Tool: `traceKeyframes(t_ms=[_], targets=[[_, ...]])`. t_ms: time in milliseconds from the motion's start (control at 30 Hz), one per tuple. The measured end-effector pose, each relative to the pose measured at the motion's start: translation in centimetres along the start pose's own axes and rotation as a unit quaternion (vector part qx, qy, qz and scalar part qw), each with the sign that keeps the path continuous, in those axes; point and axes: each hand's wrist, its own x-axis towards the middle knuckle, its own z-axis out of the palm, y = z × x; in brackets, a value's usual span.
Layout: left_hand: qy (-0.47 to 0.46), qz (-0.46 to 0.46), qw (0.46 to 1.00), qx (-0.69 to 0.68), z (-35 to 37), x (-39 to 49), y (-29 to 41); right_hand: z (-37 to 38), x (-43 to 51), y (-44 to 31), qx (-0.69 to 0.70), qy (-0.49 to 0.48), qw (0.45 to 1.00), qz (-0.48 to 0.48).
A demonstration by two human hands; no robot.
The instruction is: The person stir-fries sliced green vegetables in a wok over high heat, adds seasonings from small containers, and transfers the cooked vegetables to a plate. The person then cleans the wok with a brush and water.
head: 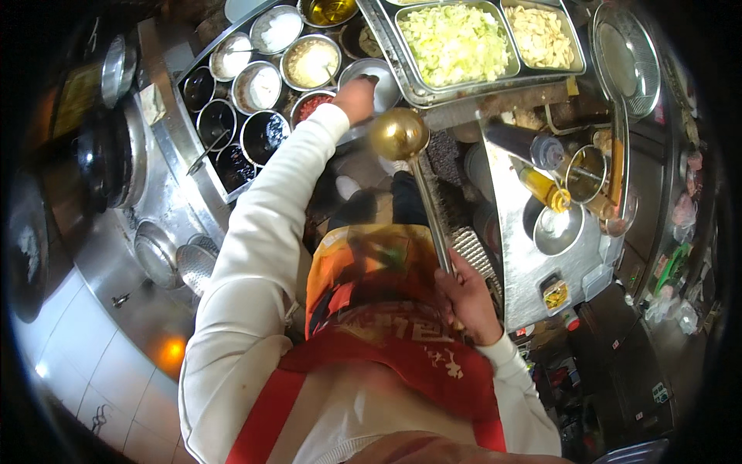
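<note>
My right hand point(470, 296) grips the long handle of a metal ladle point(400, 134), whose rounded bowl points away from me above the floor. My left hand point(355, 100) reaches over a metal bowl point(387, 87) at the corner of the seasoning station. Its fingertips are hidden, so I cannot see whether they pinch anything. Close beside that hand is a container of chopped red seasoning point(313, 105). Farther back stand a bowl of pale yellowish paste or minced seasoning point(311, 61) and a bowl of white granules point(277, 30).
Trays of chopped cabbage point(455, 40) and sliced garlic-like pieces point(539, 36) stand at the back right. A wire strainer point(629, 64) lies beyond them. The steel table point(522, 284) on the right bears squeeze bottles point(542, 187) and a metal bowl point(558, 229). Perforated strainers point(197, 268) lie left.
</note>
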Motion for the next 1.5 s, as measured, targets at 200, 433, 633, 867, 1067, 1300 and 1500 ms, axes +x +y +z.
traceKeyframes(t_ms=[200,433,633,867,1067,1300,1500], targets=[[0.033,-0.037,0.986,0.159,8.0,5.4,-3.3,-1.0,-0.1,2.4,0.044,0.031,0.999,0.008],[0.146,-0.007,0.972,0.182,9.5,5.3,-3.5,-1.3,0.6,2.5,0.058,0.014,0.998,0.000],[0.068,-0.050,0.995,0.047,7.9,4.4,-0.8,-1.0,0.5,1.7,0.057,0.040,0.998,-0.010],[0.132,-0.094,0.925,-0.343,-0.3,-4.9,5.0,-0.9,-0.1,-0.1,-0.020,0.007,1.000,-0.017],[0.171,-0.067,0.947,-0.263,-6.6,-11.8,8.0,-0.3,0.6,-1.8,-0.018,-0.100,0.990,-0.099],[0.243,-0.076,0.953,-0.162,-11.6,-17.6,7.6,1.9,-0.8,-4.9,-0.080,-0.151,0.984,-0.050],[0.333,-0.183,0.899,-0.215,-13.3,-25.3,7.1,5.9,-1.6,-9.7,-0.190,-0.215,0.958,0.002]])
